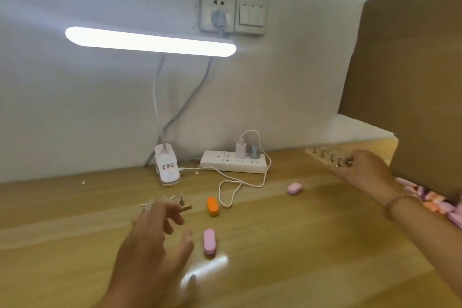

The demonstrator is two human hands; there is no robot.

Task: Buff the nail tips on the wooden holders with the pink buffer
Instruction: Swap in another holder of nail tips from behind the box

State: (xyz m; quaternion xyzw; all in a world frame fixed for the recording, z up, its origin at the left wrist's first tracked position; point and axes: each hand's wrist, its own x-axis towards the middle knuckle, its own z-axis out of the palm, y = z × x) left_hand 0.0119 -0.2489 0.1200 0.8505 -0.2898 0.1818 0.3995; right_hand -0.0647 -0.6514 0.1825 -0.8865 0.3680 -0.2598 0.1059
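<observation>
Wooden desk [300, 270]: carries all items. A cardboard box [412, 70] stands at its right end, and a lit clamp lamp [150, 41] and a power strip [232, 164] sit along the wall.

Hands: well apart. The left hand [155, 232] hovers with fingers loosely spread and holds nothing that can be seen. The right hand [362, 170] reaches to the far holder [322, 159], fingers on its near end; whether it grips cannot be told.

Holders: the near holder [186, 207] lies partly under the left fingers, with clear nail tips [147, 205] standing on it, blurred.

Pink buffer [209, 241]: lies flat on the desk just right of the left hand and touches neither hand. Its long axis runs away from the person, its ends pointing near and far. A second pink buffer [294, 188] and an orange buffer [212, 206] lie farther back.

Assessment: the buffer looks to be a light, slightly yielding block, unlikely to slip. It is best pinched across its long sides at mid-length. The nail tips appear thin and easily dislodged, so light pressure is advised.
</observation>
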